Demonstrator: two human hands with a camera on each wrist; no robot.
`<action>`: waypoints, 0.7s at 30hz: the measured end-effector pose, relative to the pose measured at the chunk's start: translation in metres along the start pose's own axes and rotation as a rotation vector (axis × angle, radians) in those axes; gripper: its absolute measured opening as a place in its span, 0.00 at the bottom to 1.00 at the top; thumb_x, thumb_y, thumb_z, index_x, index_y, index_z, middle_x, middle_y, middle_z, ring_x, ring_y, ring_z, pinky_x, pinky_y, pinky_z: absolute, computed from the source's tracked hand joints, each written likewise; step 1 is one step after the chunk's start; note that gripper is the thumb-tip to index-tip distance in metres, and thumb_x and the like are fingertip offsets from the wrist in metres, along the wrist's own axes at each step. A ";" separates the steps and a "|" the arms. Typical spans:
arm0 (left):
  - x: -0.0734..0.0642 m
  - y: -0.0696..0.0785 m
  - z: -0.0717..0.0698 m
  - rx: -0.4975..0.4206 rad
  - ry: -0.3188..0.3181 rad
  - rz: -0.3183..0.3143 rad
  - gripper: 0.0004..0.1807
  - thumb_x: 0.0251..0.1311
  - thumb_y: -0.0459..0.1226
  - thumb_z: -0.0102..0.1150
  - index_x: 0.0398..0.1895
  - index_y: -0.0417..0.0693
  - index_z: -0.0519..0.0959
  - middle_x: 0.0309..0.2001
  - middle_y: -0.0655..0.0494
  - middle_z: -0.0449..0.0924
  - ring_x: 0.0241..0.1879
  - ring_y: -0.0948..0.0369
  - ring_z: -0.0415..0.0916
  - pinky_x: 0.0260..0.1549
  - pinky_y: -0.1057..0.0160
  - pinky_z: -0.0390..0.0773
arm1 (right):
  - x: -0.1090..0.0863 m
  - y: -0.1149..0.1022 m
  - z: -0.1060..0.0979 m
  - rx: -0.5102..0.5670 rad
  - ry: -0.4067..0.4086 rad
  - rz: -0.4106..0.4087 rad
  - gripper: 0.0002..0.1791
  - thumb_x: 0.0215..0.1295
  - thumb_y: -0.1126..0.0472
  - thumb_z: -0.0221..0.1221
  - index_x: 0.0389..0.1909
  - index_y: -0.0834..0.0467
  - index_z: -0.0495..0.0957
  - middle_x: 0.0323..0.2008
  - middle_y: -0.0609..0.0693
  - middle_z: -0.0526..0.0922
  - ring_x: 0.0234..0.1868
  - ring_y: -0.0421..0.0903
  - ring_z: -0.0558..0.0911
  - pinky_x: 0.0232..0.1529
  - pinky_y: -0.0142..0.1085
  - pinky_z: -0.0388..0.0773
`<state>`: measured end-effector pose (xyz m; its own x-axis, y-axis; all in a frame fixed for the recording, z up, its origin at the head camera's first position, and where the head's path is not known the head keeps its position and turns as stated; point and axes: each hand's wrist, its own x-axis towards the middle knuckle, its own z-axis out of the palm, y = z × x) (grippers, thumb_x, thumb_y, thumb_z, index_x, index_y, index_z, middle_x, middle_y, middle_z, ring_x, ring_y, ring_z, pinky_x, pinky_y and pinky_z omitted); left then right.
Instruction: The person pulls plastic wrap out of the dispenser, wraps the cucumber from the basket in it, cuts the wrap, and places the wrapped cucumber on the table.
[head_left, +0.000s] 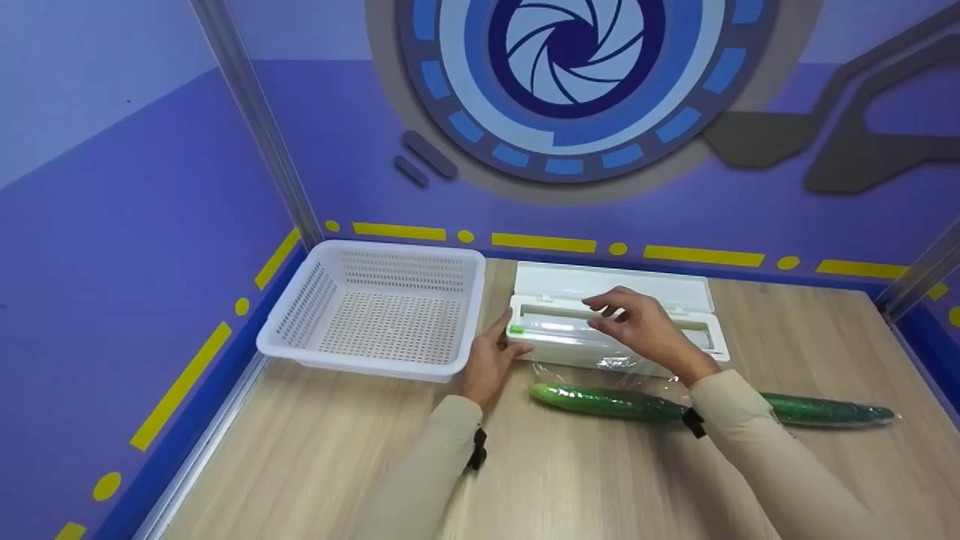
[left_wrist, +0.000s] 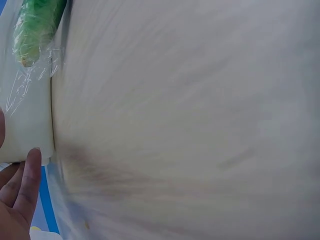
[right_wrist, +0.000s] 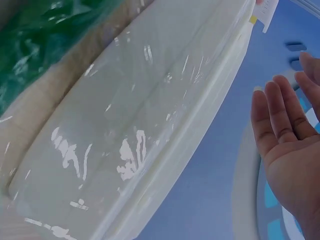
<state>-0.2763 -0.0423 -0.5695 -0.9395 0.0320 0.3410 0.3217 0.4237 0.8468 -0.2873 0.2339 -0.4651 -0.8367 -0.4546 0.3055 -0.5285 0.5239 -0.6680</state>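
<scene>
A white cling film dispenser box (head_left: 555,352) lies with its lid (head_left: 615,285) tipped back, a film roll (head_left: 559,325) inside and a green slider (head_left: 517,330) at the left end. My left hand (head_left: 487,367) touches that left end, thumb near the front, fingers straight against the side in the left wrist view. Over the box, my right hand (head_left: 645,326) hovers with loosely bent fingers and holds nothing. Clear film hangs down the box front toward a long green cucumber (head_left: 600,401), which looks wrapped in film. My right forearm hides the cucumber's middle.
A white perforated plastic basket (head_left: 375,366) stands left of the box, close to my left hand. Behind the wooden table (head_left: 570,480) rises a blue and purple wall (head_left: 330,150) with yellow marks. The cucumber lies in front of the box, reaching to the right.
</scene>
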 end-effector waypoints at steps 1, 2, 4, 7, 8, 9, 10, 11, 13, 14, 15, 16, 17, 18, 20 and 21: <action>0.000 0.001 0.000 -0.010 -0.004 -0.004 0.40 0.60 0.37 0.75 0.75 0.37 0.71 0.64 0.42 0.81 0.59 0.56 0.82 0.59 0.59 0.79 | 0.003 0.000 0.002 0.004 -0.007 -0.001 0.17 0.69 0.66 0.70 0.57 0.59 0.87 0.49 0.58 0.86 0.48 0.51 0.85 0.49 0.45 0.85; 0.001 0.001 0.000 -0.020 -0.008 -0.010 0.41 0.60 0.37 0.75 0.76 0.37 0.71 0.65 0.42 0.80 0.58 0.56 0.82 0.58 0.60 0.80 | 0.005 -0.001 0.003 0.009 -0.014 0.000 0.17 0.69 0.66 0.70 0.57 0.59 0.87 0.49 0.58 0.86 0.48 0.51 0.85 0.49 0.46 0.85; 0.002 0.001 -0.001 -0.040 -0.017 -0.021 0.41 0.60 0.36 0.75 0.76 0.37 0.70 0.67 0.42 0.78 0.62 0.55 0.81 0.60 0.62 0.78 | 0.010 -0.001 0.007 0.020 -0.030 0.004 0.17 0.69 0.66 0.70 0.58 0.60 0.86 0.49 0.59 0.86 0.48 0.52 0.85 0.50 0.47 0.85; 0.003 0.001 -0.001 -0.061 -0.030 -0.042 0.42 0.60 0.36 0.75 0.76 0.38 0.70 0.71 0.43 0.74 0.66 0.55 0.77 0.63 0.63 0.75 | 0.015 0.000 0.012 0.041 -0.055 0.019 0.18 0.70 0.65 0.70 0.59 0.62 0.86 0.49 0.59 0.87 0.48 0.52 0.86 0.51 0.48 0.85; 0.003 0.001 -0.001 -0.061 -0.032 -0.048 0.42 0.60 0.37 0.75 0.77 0.38 0.69 0.71 0.43 0.73 0.67 0.55 0.76 0.64 0.63 0.74 | 0.017 0.000 0.013 0.048 -0.063 0.025 0.18 0.70 0.65 0.70 0.59 0.63 0.85 0.49 0.59 0.87 0.48 0.53 0.86 0.51 0.48 0.84; 0.003 0.001 -0.002 -0.059 -0.033 -0.053 0.42 0.60 0.37 0.75 0.77 0.39 0.69 0.72 0.44 0.73 0.68 0.55 0.74 0.65 0.63 0.73 | 0.018 0.001 0.015 0.055 -0.068 0.030 0.18 0.70 0.65 0.70 0.59 0.64 0.85 0.50 0.59 0.87 0.49 0.53 0.86 0.52 0.48 0.84; 0.003 0.001 -0.002 -0.059 -0.034 -0.058 0.42 0.60 0.37 0.75 0.77 0.39 0.69 0.72 0.44 0.72 0.69 0.55 0.73 0.65 0.63 0.72 | 0.020 0.001 0.016 0.062 -0.071 0.033 0.18 0.70 0.65 0.70 0.59 0.64 0.85 0.50 0.60 0.86 0.49 0.53 0.86 0.52 0.49 0.84; 0.003 0.001 -0.002 -0.055 -0.034 -0.057 0.42 0.60 0.38 0.75 0.77 0.39 0.69 0.72 0.44 0.72 0.69 0.55 0.73 0.65 0.63 0.72 | 0.021 0.001 0.017 0.068 -0.073 0.035 0.18 0.69 0.66 0.70 0.59 0.65 0.85 0.50 0.60 0.86 0.49 0.54 0.86 0.53 0.49 0.84; 0.003 0.000 -0.002 -0.051 -0.033 -0.054 0.42 0.60 0.38 0.75 0.77 0.39 0.69 0.72 0.44 0.73 0.69 0.55 0.74 0.65 0.63 0.72 | 0.024 0.002 0.019 0.077 -0.074 0.034 0.18 0.69 0.66 0.70 0.58 0.65 0.85 0.50 0.61 0.86 0.49 0.55 0.86 0.53 0.50 0.84; 0.002 0.000 -0.001 -0.047 -0.033 -0.053 0.42 0.60 0.38 0.75 0.77 0.39 0.69 0.72 0.45 0.73 0.69 0.56 0.74 0.65 0.63 0.72 | 0.026 0.002 0.021 0.081 -0.075 0.032 0.18 0.69 0.66 0.70 0.58 0.65 0.85 0.50 0.61 0.86 0.49 0.55 0.86 0.53 0.51 0.84; 0.002 0.000 -0.001 -0.039 -0.031 -0.050 0.42 0.60 0.39 0.75 0.77 0.39 0.70 0.71 0.44 0.73 0.68 0.56 0.74 0.65 0.63 0.73 | 0.028 0.002 0.022 0.083 -0.075 0.030 0.18 0.69 0.66 0.70 0.58 0.65 0.85 0.50 0.62 0.87 0.49 0.55 0.86 0.53 0.51 0.84; 0.002 0.000 -0.001 -0.038 -0.031 -0.046 0.42 0.60 0.39 0.75 0.77 0.39 0.70 0.71 0.44 0.73 0.68 0.57 0.75 0.64 0.64 0.73 | 0.029 0.002 0.023 0.085 -0.077 0.027 0.18 0.69 0.66 0.70 0.58 0.65 0.85 0.50 0.62 0.87 0.49 0.55 0.86 0.53 0.51 0.84; 0.002 0.000 -0.001 -0.043 -0.032 -0.043 0.42 0.61 0.39 0.75 0.77 0.39 0.70 0.71 0.44 0.73 0.67 0.57 0.75 0.64 0.64 0.74 | 0.031 0.001 0.025 0.085 -0.080 0.024 0.18 0.69 0.66 0.70 0.58 0.65 0.86 0.50 0.61 0.87 0.49 0.54 0.87 0.53 0.51 0.84; 0.001 0.000 -0.001 -0.053 -0.033 -0.039 0.41 0.61 0.38 0.75 0.77 0.38 0.69 0.71 0.43 0.73 0.67 0.57 0.76 0.63 0.64 0.74 | 0.032 0.001 0.026 0.086 -0.083 0.018 0.18 0.69 0.66 0.71 0.57 0.65 0.86 0.50 0.61 0.87 0.48 0.54 0.87 0.53 0.50 0.84; 0.001 0.000 -0.001 -0.064 -0.033 -0.032 0.41 0.61 0.38 0.75 0.76 0.37 0.69 0.71 0.42 0.73 0.66 0.57 0.76 0.62 0.65 0.75 | 0.035 0.000 0.029 0.086 -0.088 0.001 0.18 0.68 0.66 0.71 0.57 0.65 0.86 0.50 0.61 0.87 0.48 0.54 0.87 0.52 0.49 0.84; 0.001 0.000 -0.001 -0.077 -0.032 -0.027 0.41 0.61 0.37 0.75 0.76 0.36 0.69 0.71 0.41 0.73 0.66 0.56 0.77 0.62 0.65 0.75 | 0.037 0.000 0.031 0.085 -0.088 -0.010 0.17 0.68 0.66 0.71 0.57 0.65 0.86 0.49 0.61 0.87 0.48 0.54 0.87 0.51 0.48 0.84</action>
<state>-0.2771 -0.0431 -0.5687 -0.9508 0.0515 0.3054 0.3033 0.3539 0.8847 -0.3136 0.1947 -0.4749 -0.8136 -0.5231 0.2538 -0.5194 0.4578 -0.7216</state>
